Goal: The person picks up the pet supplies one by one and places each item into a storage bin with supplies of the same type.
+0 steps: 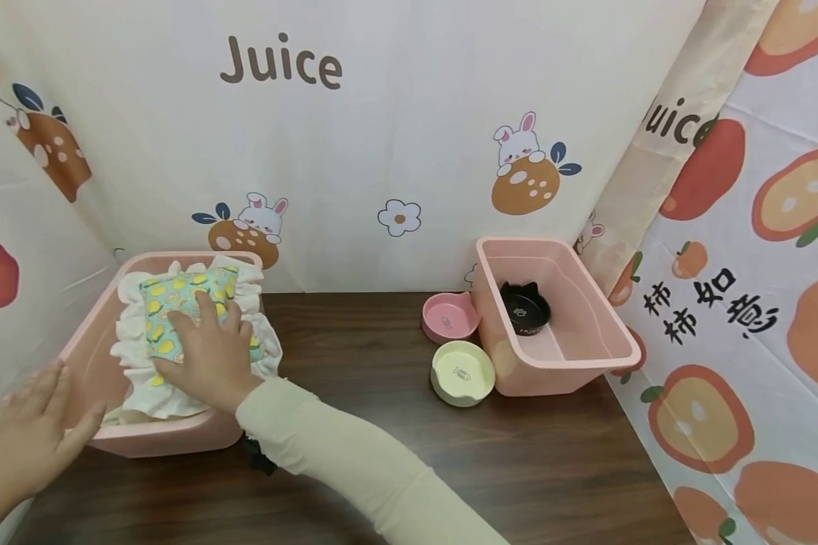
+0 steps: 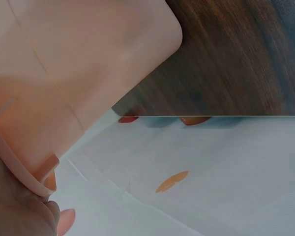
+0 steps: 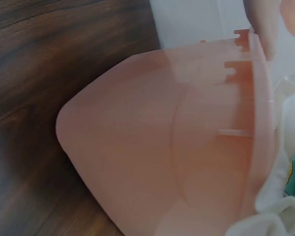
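Note:
On top of the left pink bin lies a small cushion with a green lemon print and a white ruffled edge, tilted within the rim. My right hand rests on it from above with spread fingers, covering part of the print. At the bin's near left corner, my left hand is against the rim with its fingers straight. The left wrist view has this hand at the edge of the bin wall. Ruffles show over the rim in the right wrist view, where the right hand's grip is out of sight.
A second pink bin stands at the right, holding a black cat-eared bowl. Beside its left wall are a pink bowl and a pale yellow bowl on the dark wood table. Printed curtains enclose the back and sides.

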Action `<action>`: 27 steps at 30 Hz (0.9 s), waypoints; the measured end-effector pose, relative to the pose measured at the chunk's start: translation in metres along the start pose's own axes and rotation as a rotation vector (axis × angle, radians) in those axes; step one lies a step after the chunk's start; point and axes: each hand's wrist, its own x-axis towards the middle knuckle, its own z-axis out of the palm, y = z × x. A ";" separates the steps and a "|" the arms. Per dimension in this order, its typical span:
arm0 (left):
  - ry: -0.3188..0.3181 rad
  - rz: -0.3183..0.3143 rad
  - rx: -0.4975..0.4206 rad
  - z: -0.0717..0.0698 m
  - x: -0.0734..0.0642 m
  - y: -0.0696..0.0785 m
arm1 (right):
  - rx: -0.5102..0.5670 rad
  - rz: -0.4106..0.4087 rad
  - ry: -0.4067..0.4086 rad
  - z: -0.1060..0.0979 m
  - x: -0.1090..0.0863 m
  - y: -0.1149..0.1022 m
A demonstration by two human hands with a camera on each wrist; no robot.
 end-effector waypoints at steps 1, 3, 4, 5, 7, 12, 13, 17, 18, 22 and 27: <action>-0.003 0.000 0.003 0.000 0.000 0.001 | 0.002 0.004 -0.008 0.002 -0.001 0.001; -0.004 0.001 0.003 0.000 0.000 0.002 | 0.001 0.008 -0.047 0.004 -0.001 0.003; -0.001 -0.002 -0.003 0.000 0.000 0.002 | -0.006 0.005 -0.080 0.004 -0.001 0.004; 0.001 -0.003 -0.005 0.000 0.000 0.002 | -0.018 -0.003 -0.120 0.004 -0.001 0.005; 0.005 -0.011 -0.006 0.000 0.000 0.002 | -0.063 -0.030 -0.211 0.003 -0.001 0.007; -0.001 -0.017 0.001 0.003 0.001 -0.001 | -0.159 -0.110 -0.448 -0.007 0.003 0.016; -0.001 -0.014 0.002 0.003 0.001 -0.001 | -0.163 -0.120 -0.482 -0.009 0.004 0.017; -0.005 -0.004 0.000 0.004 0.001 -0.002 | -0.166 -0.158 -0.518 -0.016 0.007 0.021; -0.011 -0.006 0.001 0.004 0.001 -0.002 | -0.177 -0.171 -0.500 -0.016 0.007 0.022; -0.023 -0.003 0.002 0.003 0.000 -0.002 | -0.201 -0.252 -0.357 -0.014 0.006 0.025; -0.026 -0.013 0.010 0.002 0.000 0.000 | -0.123 -0.293 -0.124 -0.008 0.003 0.031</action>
